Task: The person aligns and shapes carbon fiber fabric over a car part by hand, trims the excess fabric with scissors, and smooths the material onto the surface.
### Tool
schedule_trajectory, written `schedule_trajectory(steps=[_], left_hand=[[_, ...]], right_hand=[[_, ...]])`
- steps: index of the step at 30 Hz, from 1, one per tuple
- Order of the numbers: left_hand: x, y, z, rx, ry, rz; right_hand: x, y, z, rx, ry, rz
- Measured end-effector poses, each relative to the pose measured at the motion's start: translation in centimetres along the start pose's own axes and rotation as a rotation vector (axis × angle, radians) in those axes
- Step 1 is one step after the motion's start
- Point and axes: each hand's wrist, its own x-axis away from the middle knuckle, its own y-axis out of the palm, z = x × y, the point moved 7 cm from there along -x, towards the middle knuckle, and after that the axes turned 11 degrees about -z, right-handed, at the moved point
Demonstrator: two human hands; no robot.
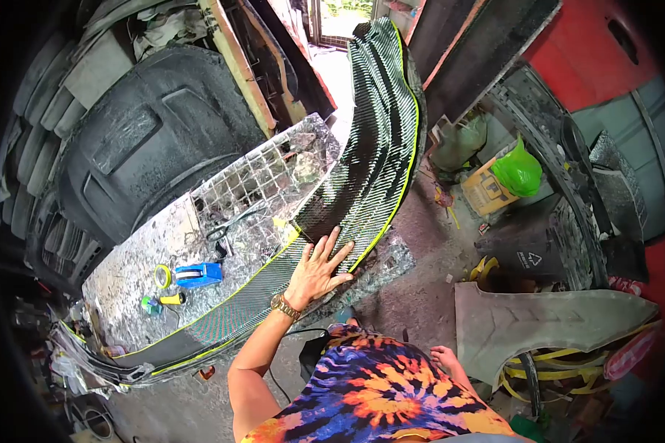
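Resting left hand [319,267], fingers spread, on weave [380,159] curving from 8 to 12 o'clock. Probably best pressed evenly. Right hand [445,359] aside at 5 o'clock, fingers loosely bent.

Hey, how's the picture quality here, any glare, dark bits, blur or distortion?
Head view: washed-out white just below the gate; pale streaks on the woven strip, shine or thread colour, can't tell which. Head view: rounded black border, likely wide-angle bending near the edges; dim far left, beyond the black hood. Head view: left hand fairly sharp, no obvious motion blur.
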Motion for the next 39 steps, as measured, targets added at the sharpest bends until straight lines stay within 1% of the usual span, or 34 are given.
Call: schedule_trajectory(steps=[2,4,5,8,9,11,12,15,17,18,21,22,24,25,27,28,30,31,33,34,36,38,39], left_hand=[[0.0,0.2,0.0,0.0,0.007,-0.002],[0.0,0.1,0.0,0.001,0.002,0.002],[0.1,-0.1,0.0,0.016,0.009,0.004],[0.3,-0.4,0.3,-0.01,-0.003,0.007],[0.5,-0.6,0.5,-0.024,0.013,0.055],[0.0,-2.8,0.7,0.047,0.003,0.123],[-0.6,-4.0,0.6,0.067,-0.006,0.161],[-4.6,-7.2,-0.3,0.075,-0.001,0.166],[-7.6,-8.1,-0.9,0.074,0.012,0.182],[-8.9,-8.2,-1.1,0.034,-0.002,0.179],[-11.6,-8.6,-1.4,0.03,-0.01,0.131],[-12.1,-8.5,-1.6,0.005,-0.017,0.13],[-12.6,-8.5,-1.7,-0.011,-0.053,0.125],[-12.9,-8.3,-1.9,-0.01,-0.076,0.127],[-13.1,-7.9,-2.3,-0.016,-0.11,0.116],[-13.2,-7.5,-2.6,0.032,-0.129,0.134],[-13.2,-7.2,-2.6,0.16,-0.158,0.178],[-13.1,-6.9,-2.5,0.157,-0.176,0.169],[-13.2,-7.0,-2.5,0.26,-0.214,0.195],[-13.4,-7.2,-2.4,0.256,-0.227,0.191],[-13.6,-7.5,-2.3,0.189,-0.276,0.195],[-14.1,-8.3,-1.9,0.155,-0.282,0.191],[-14.5,-8.7,-1.6,0.064,-0.301,0.136]], right_hand=[[-0.3,-0.2,0.2,-0.007,-0.022,-0.029],[0.4,-0.3,-0.1,-0.012,0.04,0.024],[0.4,-0.4,-0.6,-0.051,-0.003,0.015],[0.7,-1.7,-1.5,-0.014,-0.056,0.071],[1.0,-2.0,-1.8,-0.033,-0.059,0.103],[1.3,-2.2,-1.8,-0.053,-0.072,0.157],[1.5,-1.8,-1.8,-0.084,-0.084,0.152],[-0.3,-0.9,0.4,-0.071,-0.028,0.095],[-2.7,-0.2,2.7,-0.06,0.069,-0.009],[-2.8,-0.2,2.1,-0.054,0.065,-0.021],[-3.6,-0.9,-0.9,0.233,0.034,-0.121],[-5.5,-2.2,-0.6,0.247,0.035,-0.14],[-9.2,-4.5,-2.3,0.322,-0.137,-0.164],[-9.0,-5.4,-5.0,0.332,-0.204,-0.178],[-10.2,-8.0,-9.4,0.236,-0.027,-0.159],[-14.5,-10.1,-8.9,0.02,-0.002,-0.204],[-17.2,-13.7,-14.0,-0.076,-0.148,-0.178],[-16.6,-14.9,-17.6,-0.023,-0.204,-0.133],[-16.2,-16.8,-23.2,-0.028,-0.242,-0.093],[-16.3,-17.6,-25.5,-0.004,-0.279,-0.091],[-16.6,-18.8,-28.8,0.048,-0.307,-0.106],[-15.7,-19.1,-31.2,0.075,-0.275,-0.079],[-15.9,-19.3,-31.5,0.082,-0.26,-0.074]])
